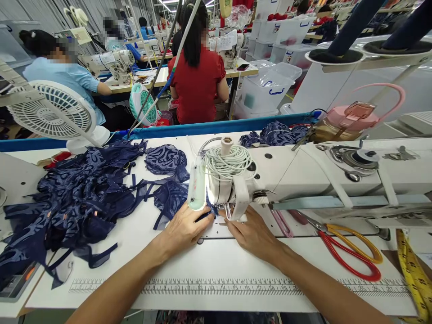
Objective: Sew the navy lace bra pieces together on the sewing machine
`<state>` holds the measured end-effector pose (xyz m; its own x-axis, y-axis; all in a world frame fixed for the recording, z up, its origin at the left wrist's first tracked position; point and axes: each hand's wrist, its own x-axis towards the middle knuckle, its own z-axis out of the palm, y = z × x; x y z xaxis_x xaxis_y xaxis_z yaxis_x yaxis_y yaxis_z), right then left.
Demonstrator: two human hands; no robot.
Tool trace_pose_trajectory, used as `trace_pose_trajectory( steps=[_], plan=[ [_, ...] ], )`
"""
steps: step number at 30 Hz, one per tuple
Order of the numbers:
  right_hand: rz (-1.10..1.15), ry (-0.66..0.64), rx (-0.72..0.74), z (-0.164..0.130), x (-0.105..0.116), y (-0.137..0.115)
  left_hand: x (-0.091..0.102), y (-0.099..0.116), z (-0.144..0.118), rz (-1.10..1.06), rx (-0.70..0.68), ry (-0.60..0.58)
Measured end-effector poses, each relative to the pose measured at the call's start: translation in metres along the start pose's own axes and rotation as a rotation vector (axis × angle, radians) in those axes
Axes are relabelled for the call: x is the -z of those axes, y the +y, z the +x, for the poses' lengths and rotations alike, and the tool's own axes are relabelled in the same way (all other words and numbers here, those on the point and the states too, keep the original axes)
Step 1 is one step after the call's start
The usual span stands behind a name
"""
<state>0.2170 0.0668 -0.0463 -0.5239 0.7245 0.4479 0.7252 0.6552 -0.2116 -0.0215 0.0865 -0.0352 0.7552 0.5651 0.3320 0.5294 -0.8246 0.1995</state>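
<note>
Navy lace piece (175, 198) lies flat on the white worktop (216, 265), its near edge tucked under the sewing machine head (229, 184) at the needle. Left hand (184, 229) presses down on that edge, fingers together and extended, clamped on nothing. Right hand (253, 234) rests flat just beside the presser foot, fingertips touching the fabric at the needle; fingers together. Heap of navy lace pieces (74, 202) to the left. Red-and-yellow-handled scissors (351, 252) lie to the right, near a yellow tape measure (413, 274). White fan (50, 112) stands behind the heap.
</note>
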Motion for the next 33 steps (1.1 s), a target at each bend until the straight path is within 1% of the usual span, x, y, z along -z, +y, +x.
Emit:
trace_pose_trajectory(
  steps=[3,6,9,16,20,25,29,33],
  plan=[
    [-0.053,0.047,0.035,0.001,-0.002,0.003,0.000,0.001,0.000,-0.001,-0.011,0.017],
    [-0.150,0.031,0.086,0.005,-0.001,0.005,0.002,0.002,0.001,-0.012,-0.014,0.045],
    [-0.185,0.005,0.104,0.011,0.000,0.003,0.003,0.003,0.001,-0.014,-0.016,0.069],
    [-0.053,-0.035,-0.024,0.008,-0.009,0.003,-0.002,0.005,0.000,-0.008,-0.007,0.066],
    [-0.009,-0.055,-0.045,0.007,-0.013,0.006,0.000,0.010,0.003,-0.007,-0.016,0.087],
    [0.031,-0.062,-0.069,0.008,-0.019,0.004,0.003,0.014,0.006,-0.047,0.002,0.099],
    [0.042,-0.058,-0.084,0.008,-0.020,0.004,-0.005,0.017,0.002,0.023,0.008,0.109],
    [0.045,-0.062,-0.081,0.007,-0.016,0.005,-0.011,0.020,0.000,0.093,-0.024,0.108]
  ],
)
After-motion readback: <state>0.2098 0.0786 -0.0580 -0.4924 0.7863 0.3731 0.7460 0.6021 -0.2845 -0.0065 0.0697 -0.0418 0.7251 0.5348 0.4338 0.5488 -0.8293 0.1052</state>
